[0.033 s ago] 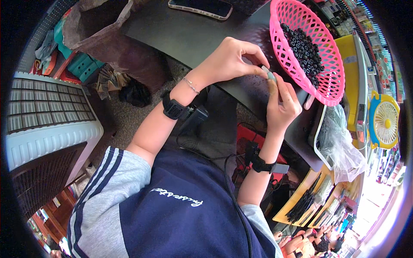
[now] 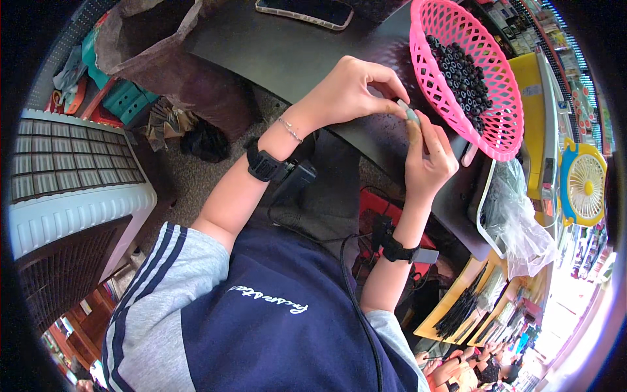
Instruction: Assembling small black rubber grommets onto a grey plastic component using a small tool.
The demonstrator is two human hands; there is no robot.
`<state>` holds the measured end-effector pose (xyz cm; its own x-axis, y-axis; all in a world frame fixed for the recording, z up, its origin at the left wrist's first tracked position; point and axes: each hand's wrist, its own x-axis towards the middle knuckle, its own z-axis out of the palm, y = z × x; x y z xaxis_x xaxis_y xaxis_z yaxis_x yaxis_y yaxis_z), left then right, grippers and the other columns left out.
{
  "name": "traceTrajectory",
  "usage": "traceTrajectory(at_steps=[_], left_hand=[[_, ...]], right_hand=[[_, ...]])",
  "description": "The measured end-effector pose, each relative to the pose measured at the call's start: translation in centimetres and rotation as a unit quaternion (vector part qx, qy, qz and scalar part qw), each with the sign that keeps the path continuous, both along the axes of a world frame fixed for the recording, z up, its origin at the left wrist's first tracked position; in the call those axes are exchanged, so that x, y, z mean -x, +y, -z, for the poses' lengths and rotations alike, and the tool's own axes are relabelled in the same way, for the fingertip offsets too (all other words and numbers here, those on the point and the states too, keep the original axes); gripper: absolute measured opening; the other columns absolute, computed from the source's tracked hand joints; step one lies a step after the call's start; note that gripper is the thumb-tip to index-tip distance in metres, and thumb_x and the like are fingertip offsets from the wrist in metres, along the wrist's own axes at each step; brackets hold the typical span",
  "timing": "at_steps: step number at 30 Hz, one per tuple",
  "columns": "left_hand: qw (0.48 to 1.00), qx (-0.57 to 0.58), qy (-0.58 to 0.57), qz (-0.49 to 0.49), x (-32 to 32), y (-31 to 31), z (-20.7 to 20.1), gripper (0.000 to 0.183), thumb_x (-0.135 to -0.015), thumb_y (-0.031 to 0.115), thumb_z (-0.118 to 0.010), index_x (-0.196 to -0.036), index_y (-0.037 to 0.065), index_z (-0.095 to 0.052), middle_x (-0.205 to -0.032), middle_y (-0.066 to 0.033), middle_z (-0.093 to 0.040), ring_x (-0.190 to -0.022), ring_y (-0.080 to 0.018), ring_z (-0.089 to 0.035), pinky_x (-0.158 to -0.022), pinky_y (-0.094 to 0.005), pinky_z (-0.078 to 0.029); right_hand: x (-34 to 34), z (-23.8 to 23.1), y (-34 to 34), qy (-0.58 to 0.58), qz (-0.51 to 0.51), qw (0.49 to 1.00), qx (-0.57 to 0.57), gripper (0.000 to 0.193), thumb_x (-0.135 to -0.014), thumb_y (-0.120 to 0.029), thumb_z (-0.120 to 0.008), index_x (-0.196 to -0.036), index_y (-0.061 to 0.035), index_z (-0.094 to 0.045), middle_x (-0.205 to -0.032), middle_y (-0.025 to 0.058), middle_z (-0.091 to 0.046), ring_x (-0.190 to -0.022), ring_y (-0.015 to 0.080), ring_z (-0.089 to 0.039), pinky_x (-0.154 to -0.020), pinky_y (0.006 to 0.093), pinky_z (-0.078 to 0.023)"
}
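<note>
My left hand (image 2: 358,90) and my right hand (image 2: 428,157) meet above the dark table (image 2: 258,55), beside a pink basket (image 2: 460,123). Between the fingertips is a small pale-green piece (image 2: 412,115) with a whitish end, too small to name. The left thumb and forefinger close on its whitish end. My right fingers pinch the green part from below, the other fingers curled. Many small black ring-like pieces (image 2: 462,78) fill the lattice-sided basket. Each wrist wears a black strap.
A phone (image 2: 305,13) lies at the table's far edge. Right of the basket are a clear plastic bag (image 2: 516,215) and a yellow-blue fan (image 2: 583,184). A large fabric bag (image 2: 140,39) and a white air cooler (image 2: 78,202) stand left. A black cable hangs over my shirt.
</note>
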<state>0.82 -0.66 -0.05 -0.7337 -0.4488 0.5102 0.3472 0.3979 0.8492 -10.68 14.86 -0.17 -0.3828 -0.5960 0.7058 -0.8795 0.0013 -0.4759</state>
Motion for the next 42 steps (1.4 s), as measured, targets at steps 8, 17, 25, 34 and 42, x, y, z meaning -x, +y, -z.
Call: traceTrajectory(at_steps=[8,17,25,34,42], left_hand=[[0.999,-0.033,0.013,-0.001,-0.14,0.13,-0.24,0.024,-0.072,0.009,-0.083,-0.092,0.002,-0.072,-0.088,-0.0050,-0.072,-0.081,-0.0101,-0.068,-0.076,-0.0238,-0.054],[1.000,-0.020,0.005,0.003,-0.17,0.04,-0.15,0.024,-0.072,0.009,-0.083,-0.092,0.002,-0.071,-0.089,-0.0048,-0.072,-0.082,-0.0106,-0.068,-0.077,-0.0239,-0.054],[0.999,-0.046,0.005,0.022,-0.16,0.20,-0.17,0.018,-0.079,0.008,-0.078,-0.095,0.001,-0.072,-0.088,-0.0044,-0.072,-0.081,-0.0085,-0.067,-0.075,-0.0229,-0.054],[0.995,-0.095,0.017,0.037,0.02,0.25,-0.04,0.012,-0.085,0.007,-0.072,-0.096,0.001,-0.072,-0.088,-0.0032,-0.072,-0.082,-0.0066,-0.066,-0.075,-0.0211,-0.053],[0.994,-0.095,0.024,0.038,0.25,0.11,0.30,0.008,-0.086,0.005,-0.071,-0.090,0.000,-0.067,-0.091,-0.0074,-0.072,-0.085,-0.0096,-0.067,-0.079,-0.0236,-0.055]], right_hand=[[-0.09,-0.28,0.08,0.011,0.008,0.999,0.030,0.016,-0.080,-0.004,-0.074,-0.096,-0.0012,-0.072,-0.078,0.0106,-0.069,-0.067,0.0183,-0.066,-0.063,0.0279,-0.051],[-0.14,-0.09,0.43,-0.052,0.042,0.997,0.023,0.015,-0.087,-0.012,-0.070,-0.096,0.0010,-0.069,-0.082,0.0105,-0.070,-0.071,0.0185,-0.066,-0.067,0.0272,-0.051],[-0.15,-0.08,0.51,-0.068,0.040,0.997,0.017,0.016,-0.088,-0.013,-0.069,-0.096,0.0010,-0.068,-0.082,0.0102,-0.069,-0.070,0.0169,-0.065,-0.066,0.0271,-0.050],[0.15,0.19,0.38,-0.064,0.038,0.997,0.018,0.016,-0.088,-0.014,-0.069,-0.096,0.0007,-0.069,-0.082,0.0109,-0.070,-0.071,0.0200,-0.066,-0.066,0.0293,-0.051],[0.02,0.12,0.34,-0.069,0.042,0.997,0.017,0.018,-0.088,-0.016,-0.070,-0.096,-0.0002,-0.069,-0.081,0.0085,-0.069,-0.068,0.0146,-0.063,-0.060,0.0254,-0.048]])
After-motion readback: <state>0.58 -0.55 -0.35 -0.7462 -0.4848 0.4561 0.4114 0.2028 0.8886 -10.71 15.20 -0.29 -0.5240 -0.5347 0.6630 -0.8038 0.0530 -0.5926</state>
